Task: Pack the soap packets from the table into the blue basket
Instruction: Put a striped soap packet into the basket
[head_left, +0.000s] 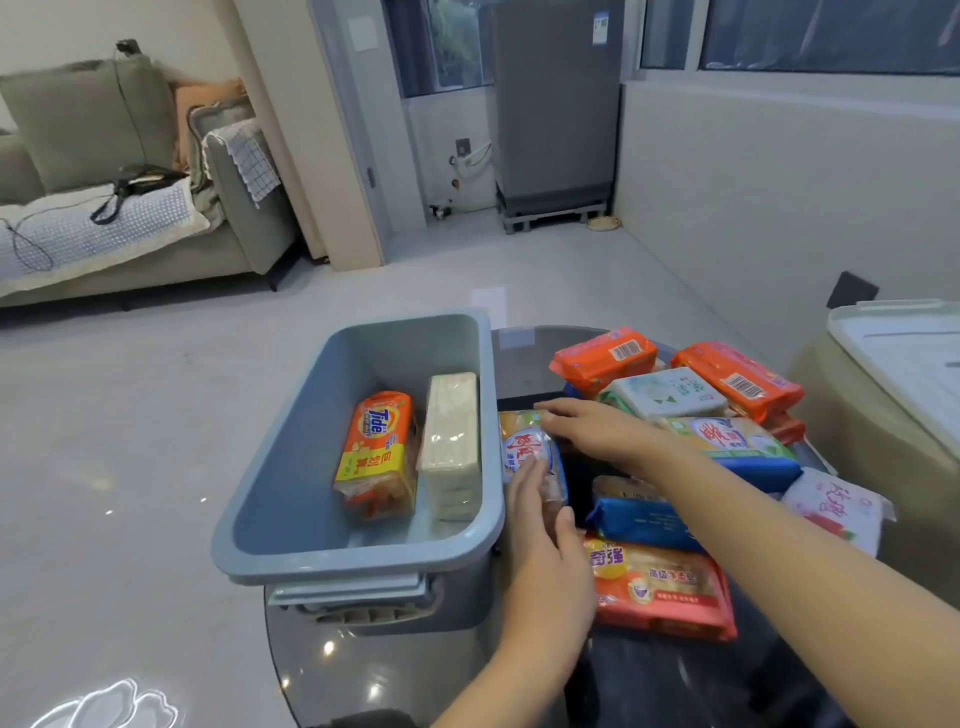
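Both hands flank one soap packet (527, 449) just outside the blue basket (358, 558): left hand (540, 540) at its 6 o'clock, right hand (592, 428) at 2, fingers straight and touching, not yet gripping. Two packets sit inside (an early stage, I judge); about nine wait on the tabletop (519, 358).

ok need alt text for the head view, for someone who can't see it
Both hands, left hand and right hand, close on a soap packet beside a blue basket that already holds a Tide packet and a white packet. More soap packets are piled on the dark round table to the right.
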